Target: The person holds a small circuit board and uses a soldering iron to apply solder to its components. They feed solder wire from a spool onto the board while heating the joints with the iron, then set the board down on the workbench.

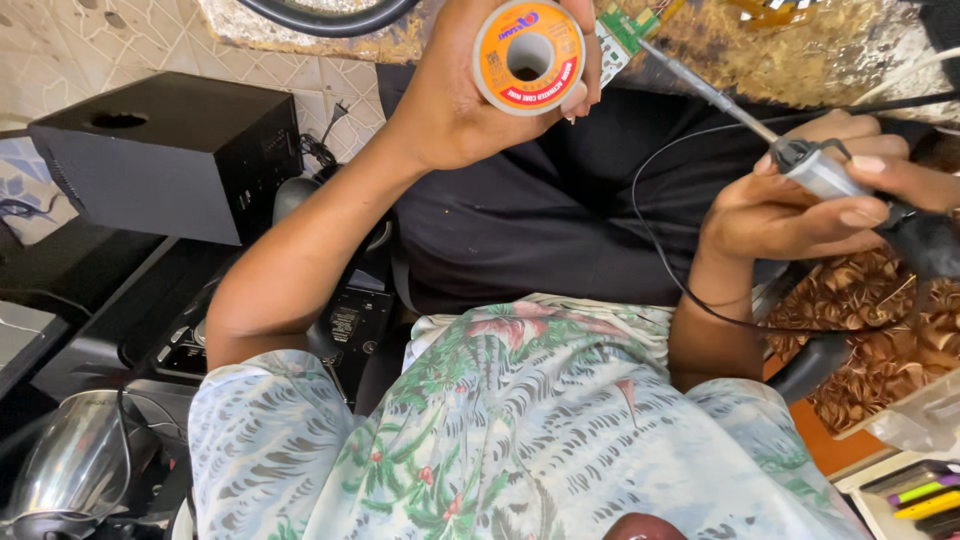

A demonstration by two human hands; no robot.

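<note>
Soldering in hand: an orange-labelled round solder spool (528, 55) is clamped in the left hand (470, 90), a grey-handled soldering iron (800, 160) gripped by right-hand fingers (860, 215), its tip at a small green circuit board (625, 28); steady solder feeding is judged next.

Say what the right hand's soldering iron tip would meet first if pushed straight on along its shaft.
Probably the small green circuit board: the soldering iron in the right hand points up-left at its edge, beside the solder spool. Depth is unclear.
</note>
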